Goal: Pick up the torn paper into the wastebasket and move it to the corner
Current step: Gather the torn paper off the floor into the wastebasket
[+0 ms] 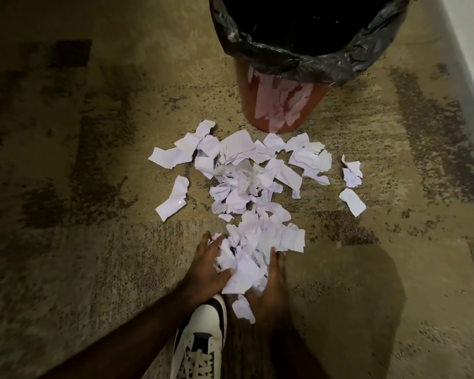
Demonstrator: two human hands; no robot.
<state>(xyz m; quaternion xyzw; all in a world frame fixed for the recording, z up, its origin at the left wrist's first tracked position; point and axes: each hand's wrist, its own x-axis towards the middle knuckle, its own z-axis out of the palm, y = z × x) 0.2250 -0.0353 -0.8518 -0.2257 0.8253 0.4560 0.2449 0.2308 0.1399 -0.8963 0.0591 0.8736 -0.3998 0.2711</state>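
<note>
Laced white sneaker (203,335) nearest; left hand (205,272), right hand (271,283) cupped apart around crumpled torn paper (244,258), speckled carpet (93,242).

Dim, warm light — dark vignetted corners, soft blur, wide-angle bending.

Head view, steeply down, near floor (66,242)

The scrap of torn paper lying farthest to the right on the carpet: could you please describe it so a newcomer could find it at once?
Start at the wastebasket with its black liner at the top of the view, then drop to the paper pile below it. Right of the pile lie two stray bits; the lower scrap is the one. Unlike the crumpled piece above it, it is flat and roughly rectangular.
</note>
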